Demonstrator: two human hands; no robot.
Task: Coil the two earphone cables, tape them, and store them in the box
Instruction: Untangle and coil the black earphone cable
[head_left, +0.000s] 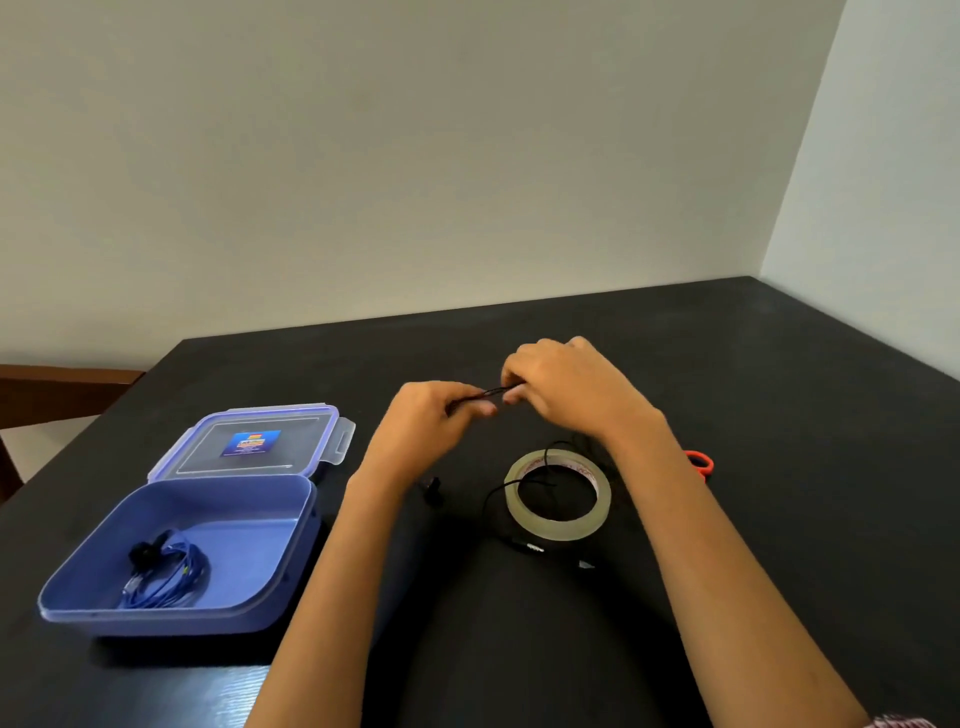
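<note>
Both left hand (431, 418) and right hand (563, 387) pinch thin black earphone cable (485, 393), 12 o'clock of clear tape roll (561, 529) (red print unreadable). Coiled blue earphone cable (166, 574) inside blue plastic box (249, 540), 8 o'clock.

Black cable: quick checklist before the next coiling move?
1. Grip: left hand and right hand both pinch the black cable: ok.
2. Loose cable free of the tape roll: not ok, it runs across the roll.
3. Blue earphones in the box: ok.
4. Box open, lid lying behind it: ok.
5. Scissors within reach: cannot tell, mostly hidden by the right arm.
6. Blue coil taped: cannot tell.
</note>
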